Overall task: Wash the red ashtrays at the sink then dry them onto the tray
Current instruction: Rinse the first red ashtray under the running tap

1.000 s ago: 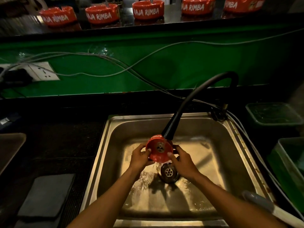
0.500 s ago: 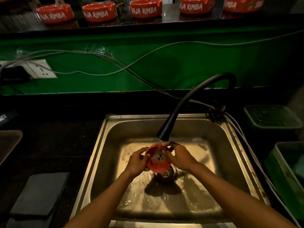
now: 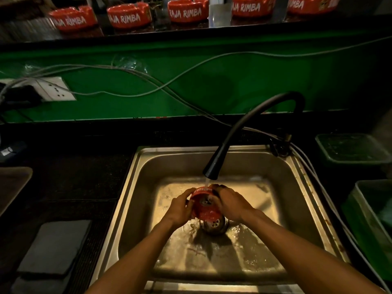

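Water is running from the black tap (image 3: 214, 166) straight onto a red ashtray (image 3: 204, 205), which is sitting low in the steel sink (image 3: 140, 187), just above the drain (image 3: 214, 227). The left hand (image 3: 178, 209) is gripping the ashtray's rim at nine o'clock, fingers curled over the edge. The right hand (image 3: 230, 203) is clamping it from three o'clock, fingers wrapped over the far rim near the stream. The ashtray is tilting, its hollow facing the camera, white lettering showing on its outer wall at twelve o'clock. Up at twelve o'clock of the scene, five more red ashtrays (image 3: 186, 11) are standing in a row on the dark shelf (image 3: 222, 26) above the green wall (image 3: 212, 85). At nine o'clock of the sink, a tray's corner (image 3: 12, 183) is peeking in on the worktop (image 3: 84, 177), with a grey cloth (image 3: 55, 247) lying at seven o'clock.
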